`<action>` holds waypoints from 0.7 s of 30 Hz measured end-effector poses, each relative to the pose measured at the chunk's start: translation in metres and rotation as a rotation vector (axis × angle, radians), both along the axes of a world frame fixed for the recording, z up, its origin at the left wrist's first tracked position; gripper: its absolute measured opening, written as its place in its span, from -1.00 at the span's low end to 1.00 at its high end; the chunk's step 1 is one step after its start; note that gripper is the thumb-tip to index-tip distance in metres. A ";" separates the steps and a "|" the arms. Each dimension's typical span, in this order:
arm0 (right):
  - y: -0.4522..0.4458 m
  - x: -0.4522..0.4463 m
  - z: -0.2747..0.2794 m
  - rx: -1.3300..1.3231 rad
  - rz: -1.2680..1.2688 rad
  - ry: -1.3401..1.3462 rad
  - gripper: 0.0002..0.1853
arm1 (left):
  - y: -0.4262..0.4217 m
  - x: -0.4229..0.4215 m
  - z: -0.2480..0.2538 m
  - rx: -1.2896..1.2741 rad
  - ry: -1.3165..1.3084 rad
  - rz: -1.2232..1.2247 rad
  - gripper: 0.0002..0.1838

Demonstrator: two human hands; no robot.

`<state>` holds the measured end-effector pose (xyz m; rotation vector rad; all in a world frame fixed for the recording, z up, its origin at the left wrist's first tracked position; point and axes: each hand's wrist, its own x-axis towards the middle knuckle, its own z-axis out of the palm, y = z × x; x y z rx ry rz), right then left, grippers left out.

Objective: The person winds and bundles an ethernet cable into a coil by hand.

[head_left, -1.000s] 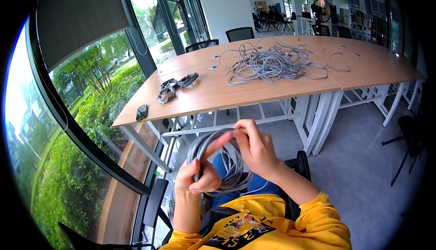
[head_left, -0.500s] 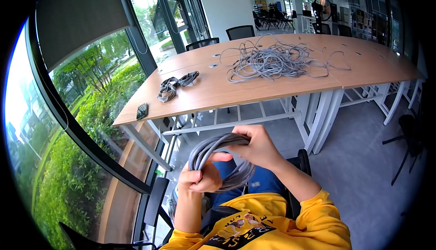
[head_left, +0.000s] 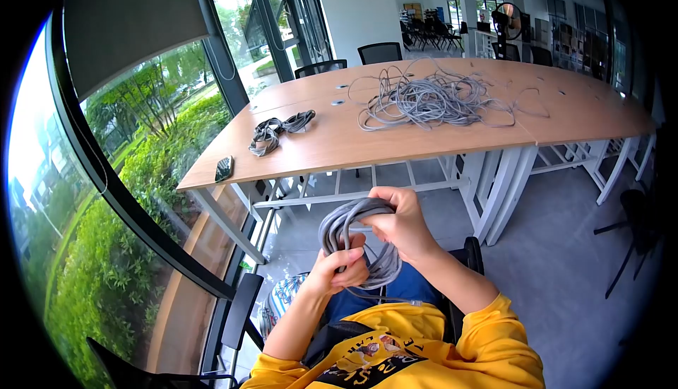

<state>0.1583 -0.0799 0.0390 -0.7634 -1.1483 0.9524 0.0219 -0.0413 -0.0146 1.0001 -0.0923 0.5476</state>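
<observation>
gray cable [head_left: 330, 230] in stacked loops

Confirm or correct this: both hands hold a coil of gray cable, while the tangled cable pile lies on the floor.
The place is wrong: the head view shows the tangled cable pile lying on the table. The rest stands: the left hand and the right hand both hold a coil of gray cable.

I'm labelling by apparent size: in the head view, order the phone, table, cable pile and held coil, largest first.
1. Table
2. Cable pile
3. Held coil (nearer the camera, so its true rank is unsure)
4. Phone
</observation>
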 end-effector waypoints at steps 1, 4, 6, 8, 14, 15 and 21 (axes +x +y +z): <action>0.001 -0.002 -0.004 0.008 -0.021 0.012 -0.87 | 0.002 0.002 -0.006 -0.041 0.018 0.003 -0.81; 0.006 -0.006 -0.013 -0.019 -0.033 0.029 -0.87 | 0.004 0.006 -0.012 -0.081 0.040 -0.009 -0.81; 0.009 -0.003 -0.010 -0.008 -0.011 0.038 -0.87 | 0.006 0.005 -0.014 -0.095 0.045 -0.031 -0.81; 0.010 0.008 -0.007 -0.116 0.078 0.064 -0.87 | 0.004 0.000 0.000 -0.051 0.036 -0.046 -0.78; 0.023 0.016 -0.018 -0.063 0.180 0.092 -0.87 | -0.007 -0.001 0.025 -0.104 -0.078 -0.077 -0.19; 0.023 0.016 -0.019 -0.040 0.173 0.036 -0.87 | -0.006 -0.002 0.022 -0.103 -0.078 -0.078 -0.19; 0.019 0.022 -0.014 0.006 0.254 -0.157 -0.93 | -0.014 -0.011 0.022 -0.054 -0.093 -0.071 -0.33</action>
